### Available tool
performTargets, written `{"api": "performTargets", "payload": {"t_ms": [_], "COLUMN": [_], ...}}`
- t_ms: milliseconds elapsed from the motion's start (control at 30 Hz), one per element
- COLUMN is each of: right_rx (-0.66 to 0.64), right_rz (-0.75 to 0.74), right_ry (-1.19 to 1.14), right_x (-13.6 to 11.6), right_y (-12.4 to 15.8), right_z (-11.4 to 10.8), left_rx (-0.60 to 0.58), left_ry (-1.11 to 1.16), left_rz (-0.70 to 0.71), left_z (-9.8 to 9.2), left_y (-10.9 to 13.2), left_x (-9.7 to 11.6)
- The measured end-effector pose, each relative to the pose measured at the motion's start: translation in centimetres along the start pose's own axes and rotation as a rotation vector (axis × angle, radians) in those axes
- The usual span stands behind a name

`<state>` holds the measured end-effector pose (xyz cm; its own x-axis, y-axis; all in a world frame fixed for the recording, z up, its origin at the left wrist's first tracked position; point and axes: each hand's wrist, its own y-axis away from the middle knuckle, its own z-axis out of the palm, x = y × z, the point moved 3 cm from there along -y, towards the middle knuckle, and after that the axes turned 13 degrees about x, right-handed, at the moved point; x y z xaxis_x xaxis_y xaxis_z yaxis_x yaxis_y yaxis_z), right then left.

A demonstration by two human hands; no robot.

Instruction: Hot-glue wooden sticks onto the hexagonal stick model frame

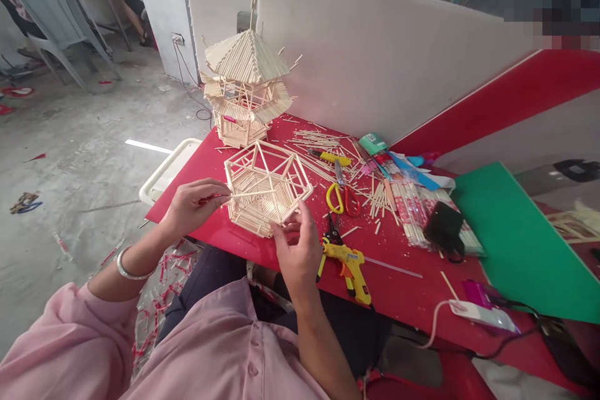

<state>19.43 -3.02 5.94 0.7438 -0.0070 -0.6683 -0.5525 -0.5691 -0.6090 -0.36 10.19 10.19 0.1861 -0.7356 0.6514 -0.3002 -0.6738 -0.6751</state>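
Observation:
A six-sided open frame of pale wooden sticks with a slatted floor stands at the front edge of the red table. My left hand pinches a thin stick at the frame's left side, the stick reaching across the near rim. At the near right corner, my right hand grips the frame between thumb and fingers. Behind it rises a tiered stick pagoda with a slatted roof.
Loose sticks, a yellow cutter, scissors, pliers and a yellow glue gun lie right of the frame. Farther right are bundled sticks, a dark phone-like object, a green board and a power strip.

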Motion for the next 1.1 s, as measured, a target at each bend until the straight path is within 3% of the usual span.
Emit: {"api": "performTargets", "payload": {"t_ms": [267,633,1100], "right_rx": [0.052,0.013,-0.008], "right_rz": [0.078,0.136,-0.03], "right_ry": [-0.036,-0.1,-0.084], "right_x": [2.2,2.2,1.4], "right_y": [-1.3,-1.3,-2.5], "right_z": [-1.3,-3.1,-2.6], "left_rx": [-0.066,-0.079,-0.105], "left_ry": [-0.063,-0.28,-0.318], "left_rz": [0.115,0.213,0.231], "left_z": [0.6,2.7,3.3], "left_y": [0.2,0.7,0.5], "left_x": [2.5,4.3,4.1]}}
